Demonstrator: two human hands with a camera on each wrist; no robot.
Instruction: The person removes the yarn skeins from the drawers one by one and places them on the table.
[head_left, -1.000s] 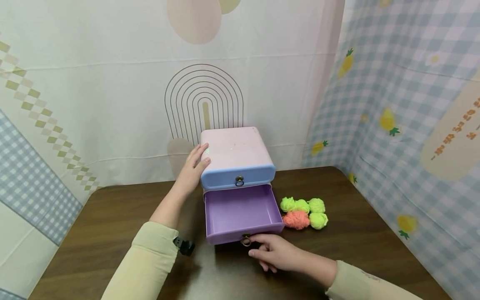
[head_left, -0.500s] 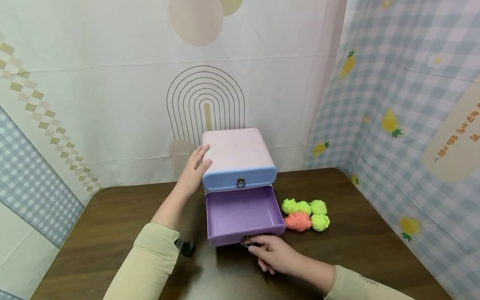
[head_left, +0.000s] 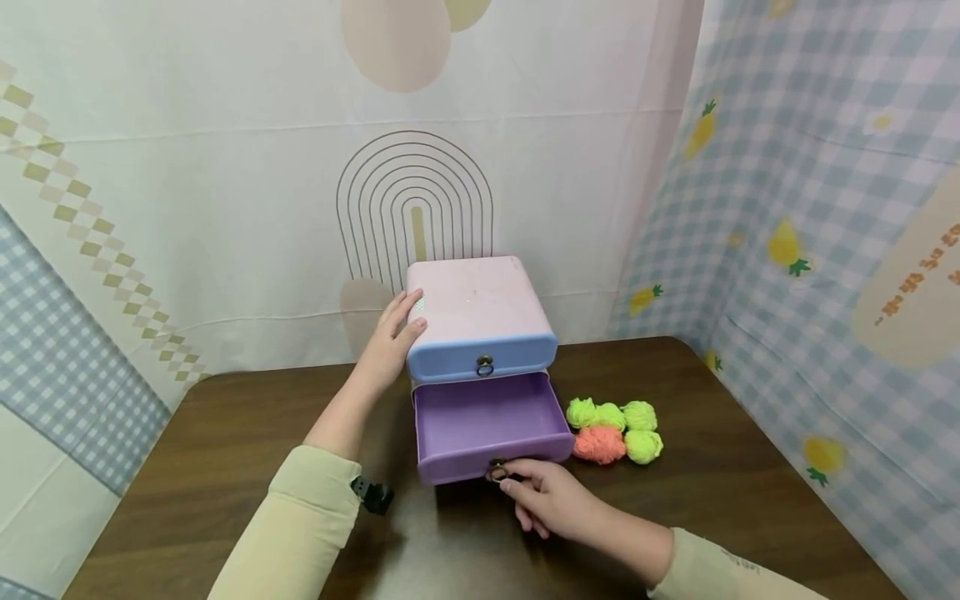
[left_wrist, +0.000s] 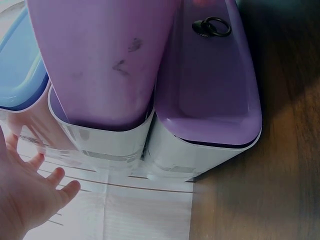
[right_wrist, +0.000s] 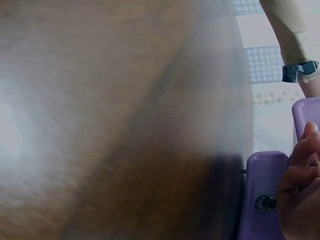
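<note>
Head view, right hand: my right hand [head_left: 555, 500] pinches the ring pull [head_left: 498, 473] of the purple drawer [head_left: 455, 467] between thumb and forefinger, my other fingers bent below.
Head view, purple drawer: it sticks out of the drawer unit [head_left: 480, 300] towards the near edge of the wooden surface [head_left: 705, 508]; its front lies just beyond my right fingertips.
Head view, left hand: my left hand [head_left: 387, 343] rests with relaxed fingers against the left edge of the unit's pink top, well back from the ring pull.
Head view, blue drawer: the blue drawer [head_left: 447, 362] sits pushed in, directly above the purple one.
Head view, yarn: one coral ball [head_left: 599, 444] and four yellow-green balls [head_left: 610, 417] cluster between the unit and the surface's right edge, the coral one just beside the purple drawer.
Left wrist view, left hand: my fingers are loosely spread beside the unit's pale wall, near the blue drawer.
Left wrist view, lower drawer: the lower drawer [left_wrist: 215, 87] is pushed in, its metal ring [left_wrist: 220, 27] hanging loose.
Right wrist view, right hand: it is cut off by the frame, fingers bent against the purple drawer; I cannot see the grip here.
</note>
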